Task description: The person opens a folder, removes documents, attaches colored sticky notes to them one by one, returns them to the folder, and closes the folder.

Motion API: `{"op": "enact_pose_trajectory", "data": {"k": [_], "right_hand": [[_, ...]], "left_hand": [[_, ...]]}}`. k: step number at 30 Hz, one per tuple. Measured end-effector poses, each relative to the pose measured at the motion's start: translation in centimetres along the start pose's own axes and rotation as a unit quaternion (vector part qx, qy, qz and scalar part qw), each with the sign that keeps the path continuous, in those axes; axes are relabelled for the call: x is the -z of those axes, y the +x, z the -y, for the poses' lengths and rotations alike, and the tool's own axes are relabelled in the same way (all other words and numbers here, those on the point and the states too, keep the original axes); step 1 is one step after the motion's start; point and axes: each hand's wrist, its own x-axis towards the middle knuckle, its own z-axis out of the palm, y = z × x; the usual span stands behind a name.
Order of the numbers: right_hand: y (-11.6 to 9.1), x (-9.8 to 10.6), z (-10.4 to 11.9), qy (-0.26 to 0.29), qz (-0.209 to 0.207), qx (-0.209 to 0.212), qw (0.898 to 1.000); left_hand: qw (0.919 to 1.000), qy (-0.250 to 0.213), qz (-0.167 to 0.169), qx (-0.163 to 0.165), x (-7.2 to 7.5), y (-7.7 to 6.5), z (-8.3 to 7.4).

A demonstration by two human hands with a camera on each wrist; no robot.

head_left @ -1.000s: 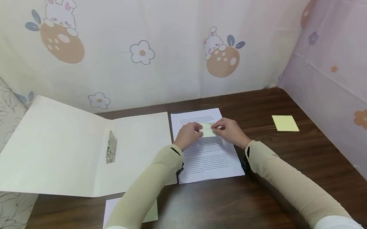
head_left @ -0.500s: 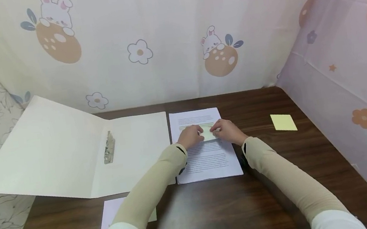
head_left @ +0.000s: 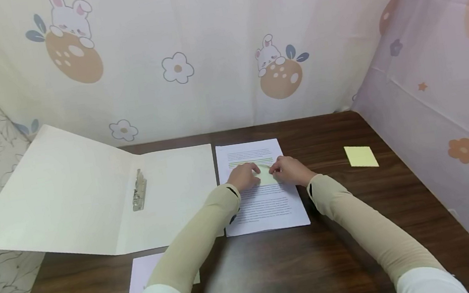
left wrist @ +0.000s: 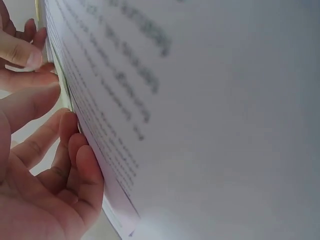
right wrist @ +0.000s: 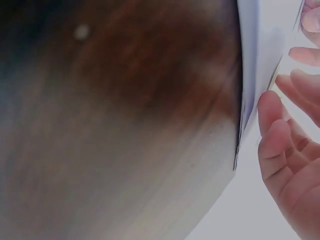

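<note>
A printed sheet of paper [head_left: 265, 207] lies on top of a stack on the dark table. Over its upper half is a pale yellow-green sticky note [head_left: 268, 177], held between my two hands. My left hand [head_left: 243, 177] pinches the note's left side, and my right hand [head_left: 293, 171] pinches its right side. Just above the note, green highlighted lines show on the page. In the left wrist view, the left hand's fingers [left wrist: 89, 172] rest against the paper by the note's thin edge. The right wrist view catches the right hand [right wrist: 295, 170] along the sheet's edge.
An open white binder [head_left: 177, 189] with a metal clip [head_left: 139, 190] lies left of the sheet, its cover raised. A yellow sticky note [head_left: 361, 156] is at the right. Under my left forearm lies a lilac paper [head_left: 142, 274]. Patterned curtains surround the wooden table [head_left: 271, 276].
Both hands have slid a little down the page with the sticky note, toward me. The green highlighted lines above it show more now. The view has shifted slightly.
</note>
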Motion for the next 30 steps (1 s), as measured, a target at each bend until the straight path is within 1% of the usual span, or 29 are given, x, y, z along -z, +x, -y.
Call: {"op": "enact_pose_trajectory", "data": {"k": [4,10,12,15,20,23,25,28,30], "right_hand": [[0.2,-0.1,0.4,-0.038,0.02,0.014,0.999],[0.1,-0.4,1.2,-0.094,0.077,0.026,0.992],[0.1,-0.6,1.6,-0.101,0.09,0.028,0.99],[0.2,-0.8,2.1,-0.102,0.1,0.022,0.989],[0.3,-1.1,2.1,-0.09,0.101,-0.01,0.991],[0.5,-1.2,2.0,-0.087,0.099,-0.041,0.99],[0.5,-1.2,1.9,-0.082,0.093,-0.06,0.99],[0.6,-1.3,1.8,-0.073,0.078,-0.077,0.991],[0.6,-1.4,1.8,-0.061,0.07,-0.086,0.992]], "left_hand": [[0.9998,0.012,0.016,0.003,0.1,0.3,0.1],[0.9973,0.061,0.04,-0.004,0.2,0.7,-0.2],[0.9968,0.06,0.053,-0.004,0.2,0.8,0.0],[0.9973,0.041,0.062,0.004,0.2,1.1,0.4],[0.9974,0.017,0.068,0.018,0.2,1.6,0.4],[0.9966,0.019,0.077,0.023,0.1,1.6,0.3],[0.9956,0.031,0.086,0.021,0.2,1.5,0.3],[0.9932,0.067,0.095,0.004,0.4,1.2,0.1],[0.9916,0.082,0.1,-0.004,0.5,0.9,0.0]]}}
